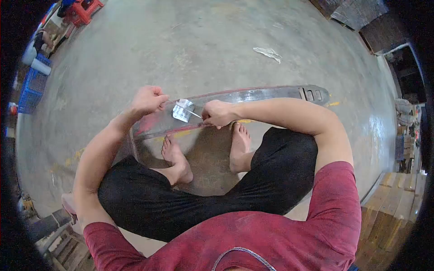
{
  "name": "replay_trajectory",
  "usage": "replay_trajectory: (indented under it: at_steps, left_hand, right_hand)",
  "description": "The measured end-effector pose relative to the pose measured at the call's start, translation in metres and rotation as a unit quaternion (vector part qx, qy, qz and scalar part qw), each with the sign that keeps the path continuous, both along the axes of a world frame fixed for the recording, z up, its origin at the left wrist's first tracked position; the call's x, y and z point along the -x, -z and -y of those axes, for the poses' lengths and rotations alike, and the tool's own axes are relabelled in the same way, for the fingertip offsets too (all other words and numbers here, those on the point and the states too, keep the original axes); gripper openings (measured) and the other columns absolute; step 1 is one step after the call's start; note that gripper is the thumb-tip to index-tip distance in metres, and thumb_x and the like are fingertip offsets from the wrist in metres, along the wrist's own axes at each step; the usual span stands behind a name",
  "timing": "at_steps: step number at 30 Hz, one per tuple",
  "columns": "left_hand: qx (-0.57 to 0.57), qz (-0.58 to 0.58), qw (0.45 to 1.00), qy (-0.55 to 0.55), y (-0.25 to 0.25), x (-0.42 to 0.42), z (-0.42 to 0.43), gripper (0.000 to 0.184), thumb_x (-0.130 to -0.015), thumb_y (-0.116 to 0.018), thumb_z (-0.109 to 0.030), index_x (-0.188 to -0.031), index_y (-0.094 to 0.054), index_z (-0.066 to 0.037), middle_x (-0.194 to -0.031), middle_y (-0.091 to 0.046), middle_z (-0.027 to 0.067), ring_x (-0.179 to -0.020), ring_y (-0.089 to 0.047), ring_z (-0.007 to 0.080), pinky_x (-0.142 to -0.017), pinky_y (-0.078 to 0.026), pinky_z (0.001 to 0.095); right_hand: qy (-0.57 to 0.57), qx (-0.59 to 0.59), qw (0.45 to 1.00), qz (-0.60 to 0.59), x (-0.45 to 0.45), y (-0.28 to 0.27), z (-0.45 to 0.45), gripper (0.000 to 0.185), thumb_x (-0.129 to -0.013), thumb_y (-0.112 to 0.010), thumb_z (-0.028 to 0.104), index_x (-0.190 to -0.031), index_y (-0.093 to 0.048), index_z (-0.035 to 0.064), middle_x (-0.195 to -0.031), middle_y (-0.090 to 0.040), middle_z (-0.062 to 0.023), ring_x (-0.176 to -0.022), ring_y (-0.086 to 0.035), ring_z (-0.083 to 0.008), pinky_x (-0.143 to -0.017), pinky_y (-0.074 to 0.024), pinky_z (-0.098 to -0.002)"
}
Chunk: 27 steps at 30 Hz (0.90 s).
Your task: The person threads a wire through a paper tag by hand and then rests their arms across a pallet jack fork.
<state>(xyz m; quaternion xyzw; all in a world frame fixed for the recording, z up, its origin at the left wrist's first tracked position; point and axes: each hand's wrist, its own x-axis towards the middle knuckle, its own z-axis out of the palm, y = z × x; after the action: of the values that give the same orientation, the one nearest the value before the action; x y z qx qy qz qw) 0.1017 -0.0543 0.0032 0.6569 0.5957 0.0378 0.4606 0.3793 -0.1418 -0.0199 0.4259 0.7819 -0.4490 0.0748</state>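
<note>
A thin, pale strip (189,110) runs taut between my two hands, slanting down to the right; I cannot make out its exact kind. My left hand (151,99) is closed, pinching its upper end. My right hand (218,113) has its fingers curled closed around the other end. Just below the strip lies a small white packet (181,115) with dark printing. It rests on a long, dark, flat beam (257,95) with red edges and slots at its right end, which looks like a pallet jack fork. Both hands are above this beam.
My bare feet (177,159) are on the concrete floor beside the beam. A crumpled white scrap (267,54) lies farther off. Blue crates (32,86) and a red stool (83,11) stand at the left. Cardboard boxes (391,207) are stacked at the right, wooden pallets (68,248) at lower left.
</note>
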Motion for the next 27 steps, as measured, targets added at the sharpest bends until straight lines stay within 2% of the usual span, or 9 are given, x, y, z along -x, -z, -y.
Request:
replay_trajectory:
  at_steps: [2, 4, 6, 9, 20, 22, 23, 25, 27]
  left_hand:
    - [-0.004, -0.027, 0.999, 0.041, 0.006, 0.001, -0.005, 0.029, -0.091, -0.072, -0.03, -0.081, -0.068, -0.002, -0.071, -0.069, 0.0053, -0.061, -0.065, 0.0138, -0.056, -0.052, 0.0302]
    - [-0.011, -0.053, 0.995, 0.082, -0.001, 0.011, -0.007, 0.031, -0.09, -0.074, -0.032, -0.082, -0.069, -0.002, -0.07, -0.068, 0.0046, -0.06, -0.063, 0.0139, -0.054, -0.051, 0.0312]
    - [-0.034, -0.133, 0.971, 0.195, -0.01, 0.013, -0.006, 0.035, -0.088, -0.076, -0.037, -0.079, -0.07, -0.004, -0.07, -0.069, 0.0064, -0.06, -0.063, 0.016, -0.056, -0.051, 0.0359]
    - [-0.066, -0.191, 0.953, 0.224, -0.011, 0.016, -0.004, 0.038, -0.086, -0.076, -0.042, -0.077, -0.07, -0.006, -0.072, -0.069, 0.01, -0.063, -0.064, 0.0204, -0.06, -0.05, 0.0409]
    - [-0.11, -0.194, 0.92, 0.321, -0.005, 0.014, -0.004, 0.035, -0.082, -0.078, -0.038, -0.088, -0.074, -0.004, -0.081, -0.072, 0.018, -0.075, -0.068, 0.0309, -0.068, -0.053, 0.0434]
    - [-0.113, -0.183, 0.922, 0.321, -0.011, 0.014, -0.002, 0.035, -0.082, -0.078, -0.037, -0.091, -0.075, -0.004, -0.082, -0.072, 0.0185, -0.076, -0.069, 0.0314, -0.07, -0.054, 0.0437]
    - [-0.118, -0.166, 0.927, 0.314, -0.013, 0.013, 0.0, 0.035, -0.081, -0.078, -0.036, -0.091, -0.075, -0.003, -0.082, -0.072, 0.0188, -0.077, -0.07, 0.0317, -0.071, -0.054, 0.0437]
    - [-0.121, -0.15, 0.932, 0.306, -0.01, 0.015, 0.0, 0.035, -0.081, -0.079, -0.035, -0.092, -0.076, -0.003, -0.083, -0.072, 0.0191, -0.078, -0.07, 0.032, -0.072, -0.055, 0.0437]
    - [-0.123, -0.131, 0.933, 0.313, -0.001, 0.019, -0.005, 0.043, -0.077, -0.076, -0.042, -0.086, -0.074, 0.0, -0.082, -0.069, 0.0257, -0.074, -0.067, 0.0386, -0.067, -0.052, 0.0464]
  right_hand:
    - [-0.022, -0.012, 1.0, 0.006, -0.005, 0.0, -0.001, 0.025, -0.092, -0.061, 0.022, -0.088, -0.072, 0.0003, -0.068, -0.072, -0.0131, -0.07, -0.073, -0.0247, -0.07, -0.0557, -0.0406]
    - [-0.007, 0.055, 0.998, 0.036, 0.005, 0.005, -0.006, 0.025, -0.093, -0.061, 0.022, -0.089, -0.071, -0.0006, -0.07, -0.072, -0.0136, -0.067, -0.074, -0.024, -0.067, -0.0561, -0.0404]
    - [-0.017, 0.046, 0.998, 0.04, 0.007, 0.006, -0.008, 0.025, -0.093, -0.061, 0.021, -0.087, -0.07, -0.0017, -0.068, -0.072, -0.0138, -0.066, -0.074, -0.0242, -0.064, -0.0573, -0.0401]
    - [-0.01, 0.033, 0.999, 0.037, 0.012, 0.004, -0.006, 0.024, -0.092, -0.061, 0.019, -0.084, -0.068, -0.0023, -0.066, -0.071, -0.0137, -0.064, -0.074, -0.0242, -0.061, -0.0584, -0.0399]
    - [-0.001, 0.034, 0.998, 0.045, 0.013, -0.012, -0.005, 0.022, -0.094, -0.063, 0.019, -0.091, -0.07, -0.0015, -0.073, -0.071, -0.0123, -0.064, -0.073, -0.0216, -0.061, -0.057, -0.0389]
    - [-0.008, 0.017, 0.999, 0.05, 0.014, -0.015, -0.004, 0.023, -0.091, -0.062, 0.019, -0.089, -0.07, -0.0019, -0.069, -0.072, -0.0131, -0.076, -0.075, -0.0263, -0.074, -0.0582, -0.0421]
    - [-0.008, 0.018, 0.999, 0.05, 0.014, -0.016, -0.003, 0.023, -0.091, -0.062, 0.019, -0.089, -0.07, -0.0019, -0.069, -0.072, -0.0131, -0.076, -0.075, -0.0263, -0.074, -0.0582, -0.0421]
    - [0.004, 0.022, 0.999, 0.031, 0.014, -0.017, -0.001, 0.023, -0.094, -0.063, 0.019, -0.089, -0.069, -0.002, -0.071, -0.069, -0.0115, -0.062, -0.071, -0.0206, -0.061, -0.0575, -0.0378]
    - [0.004, 0.028, 0.999, 0.034, 0.014, -0.019, -0.001, 0.023, -0.094, -0.063, 0.019, -0.089, -0.069, -0.0021, -0.071, -0.069, -0.0117, -0.062, -0.071, -0.0207, -0.06, -0.0574, -0.0381]
